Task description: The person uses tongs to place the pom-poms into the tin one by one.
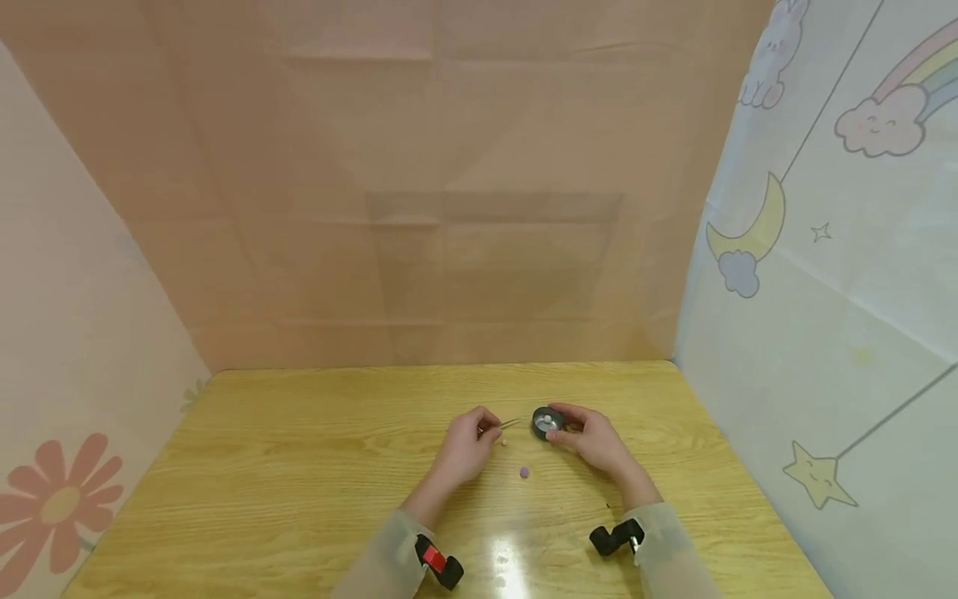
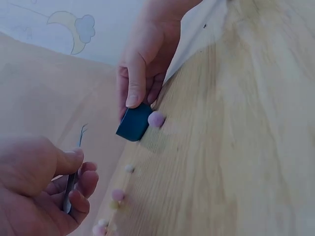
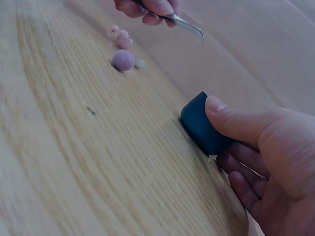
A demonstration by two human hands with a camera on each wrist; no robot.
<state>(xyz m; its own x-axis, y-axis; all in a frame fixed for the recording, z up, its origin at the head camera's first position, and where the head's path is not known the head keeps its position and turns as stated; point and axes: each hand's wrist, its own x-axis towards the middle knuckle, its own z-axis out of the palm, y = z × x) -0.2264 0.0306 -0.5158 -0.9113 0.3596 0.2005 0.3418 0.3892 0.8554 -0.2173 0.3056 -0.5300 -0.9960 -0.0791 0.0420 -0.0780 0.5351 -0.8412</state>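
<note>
My left hand [image 1: 467, 445] pinches a pair of metal tweezers [image 2: 72, 184] with bent tips. The tips stand slightly apart with nothing visible between them, just left of a small round dark dish [image 1: 536, 425]. My right hand [image 1: 599, 441] grips that dish by its side, thumb on the near wall, fingers behind. A whitish pompom [image 1: 548, 419] lies inside the dish. On the table in front of the hands sits a larger purple pompom [image 1: 524, 472]. Close by the left fingers is a small whitish pompom [image 1: 505, 443].
Several small pink pompoms [image 3: 124, 43] lie beyond the purple one in the right wrist view. The wooden table [image 1: 299, 466] meets a brown backdrop [image 1: 494, 274] behind and a printed sheet [image 1: 846, 291] at right. A small dark mark [image 3: 91, 110] shows on the wood.
</note>
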